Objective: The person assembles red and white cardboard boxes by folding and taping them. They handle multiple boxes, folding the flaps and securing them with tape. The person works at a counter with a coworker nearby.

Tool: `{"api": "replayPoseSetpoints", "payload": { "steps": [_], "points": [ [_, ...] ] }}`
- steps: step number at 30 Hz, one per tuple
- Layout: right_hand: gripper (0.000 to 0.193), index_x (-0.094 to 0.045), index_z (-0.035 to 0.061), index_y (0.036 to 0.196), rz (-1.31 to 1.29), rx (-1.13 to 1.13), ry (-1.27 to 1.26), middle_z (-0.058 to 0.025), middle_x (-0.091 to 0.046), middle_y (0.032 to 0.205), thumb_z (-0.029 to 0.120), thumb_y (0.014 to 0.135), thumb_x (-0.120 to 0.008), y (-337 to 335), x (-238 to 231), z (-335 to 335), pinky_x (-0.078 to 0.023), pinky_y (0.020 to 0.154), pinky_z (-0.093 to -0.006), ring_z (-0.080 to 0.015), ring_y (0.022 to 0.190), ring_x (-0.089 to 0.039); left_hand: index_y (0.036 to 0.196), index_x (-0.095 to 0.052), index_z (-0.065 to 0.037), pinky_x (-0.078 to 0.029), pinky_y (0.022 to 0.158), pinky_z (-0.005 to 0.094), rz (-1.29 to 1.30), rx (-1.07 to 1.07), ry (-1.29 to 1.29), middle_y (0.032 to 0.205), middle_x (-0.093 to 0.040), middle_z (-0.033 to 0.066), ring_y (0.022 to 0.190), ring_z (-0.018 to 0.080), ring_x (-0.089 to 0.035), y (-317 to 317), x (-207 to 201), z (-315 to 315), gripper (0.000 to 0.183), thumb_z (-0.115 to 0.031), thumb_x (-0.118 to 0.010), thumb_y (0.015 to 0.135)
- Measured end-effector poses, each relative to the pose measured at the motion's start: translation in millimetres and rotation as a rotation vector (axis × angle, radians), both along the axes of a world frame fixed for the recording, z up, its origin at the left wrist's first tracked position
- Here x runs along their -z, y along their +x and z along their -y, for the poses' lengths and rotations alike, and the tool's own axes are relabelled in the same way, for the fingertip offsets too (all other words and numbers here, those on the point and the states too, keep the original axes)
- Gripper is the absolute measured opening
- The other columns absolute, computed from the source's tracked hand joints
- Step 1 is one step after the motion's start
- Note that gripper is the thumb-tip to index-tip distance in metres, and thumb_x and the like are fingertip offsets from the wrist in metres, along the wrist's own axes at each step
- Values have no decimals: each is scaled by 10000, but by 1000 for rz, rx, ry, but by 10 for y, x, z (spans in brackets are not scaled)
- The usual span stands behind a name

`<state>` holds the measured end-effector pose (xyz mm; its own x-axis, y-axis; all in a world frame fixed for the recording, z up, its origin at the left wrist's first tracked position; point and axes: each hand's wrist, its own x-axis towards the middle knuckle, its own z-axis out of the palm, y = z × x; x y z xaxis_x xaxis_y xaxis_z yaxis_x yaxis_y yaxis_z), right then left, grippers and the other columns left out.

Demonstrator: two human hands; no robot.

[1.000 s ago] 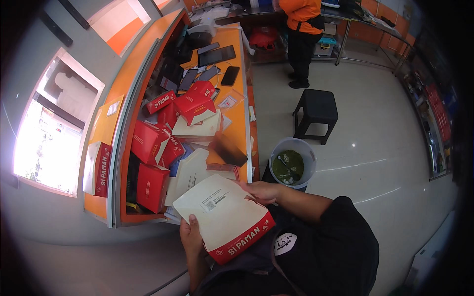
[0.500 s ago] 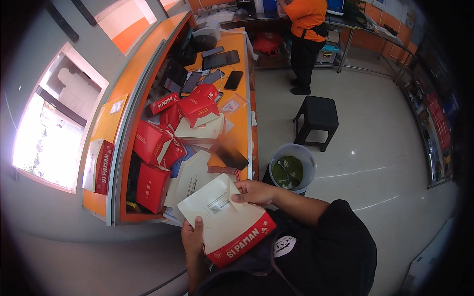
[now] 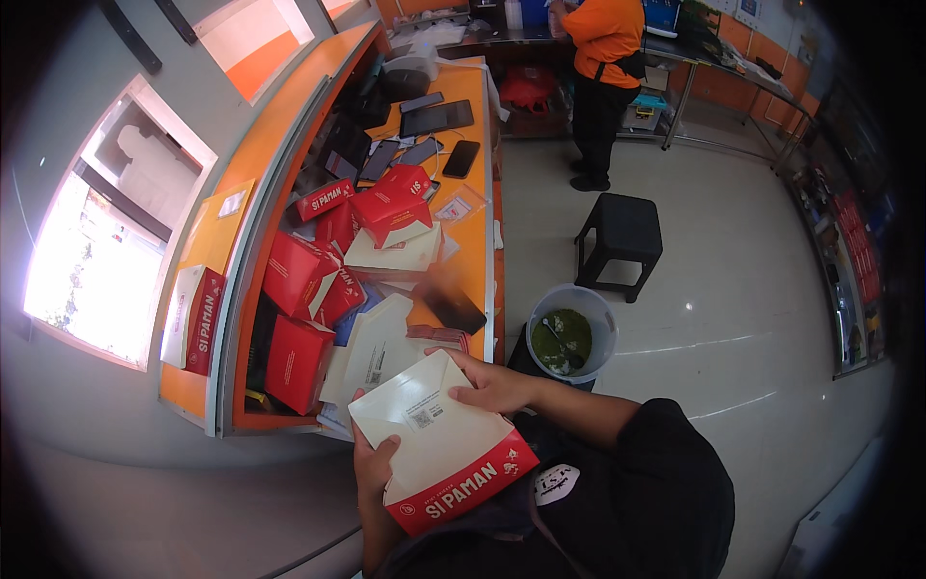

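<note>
Cream and red, the cardboard box (image 3: 446, 442) is held in front of my dark shirt (image 3: 632, 487), by the near end of the orange tabletop (image 3: 472, 246). My left fingers (image 3: 389, 447) clamp its left edge; my right fingers (image 3: 469, 395) grip its far right edge. More red boxes (image 3: 388, 205) lie heaped on the tabletop.

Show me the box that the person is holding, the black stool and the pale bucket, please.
Held box (image 3: 436, 450): head view, on its cream-white panel.
Black stool (image 3: 625, 226): head view, on its seat.
Pale bucket (image 3: 605, 336): head view, on its wall, right side.
</note>
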<state>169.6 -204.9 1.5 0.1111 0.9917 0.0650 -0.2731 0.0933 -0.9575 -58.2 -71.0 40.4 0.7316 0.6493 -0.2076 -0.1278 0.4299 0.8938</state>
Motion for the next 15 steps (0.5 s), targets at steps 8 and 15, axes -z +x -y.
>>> {"api": "replayPoseSetpoints", "payload": {
  "steps": [8,15],
  "points": [
    [545,-365,76,1535,-158,-74,64,-101,-532,1375,-23,1017,-501,-17,131,-15,-439,1091,-313,-146,1284,-527,1376,-452,-116,-484,1107,478,92,-13,-42,1418,-532,212,1328,339,-561,-128,324,-139,741,202,-524,710],
    [477,-442,64,1457,-18,-88,146,-84,-564,1285,-62,1001,-505,13,205,-11,-467,1043,-292,-127,1227,-563,1295,-497,-89,-504,1093,504,199,118,144,1410,-536,237,1316,356,-575,-260,595,-295,683,210,-539,682]
  ]
}}
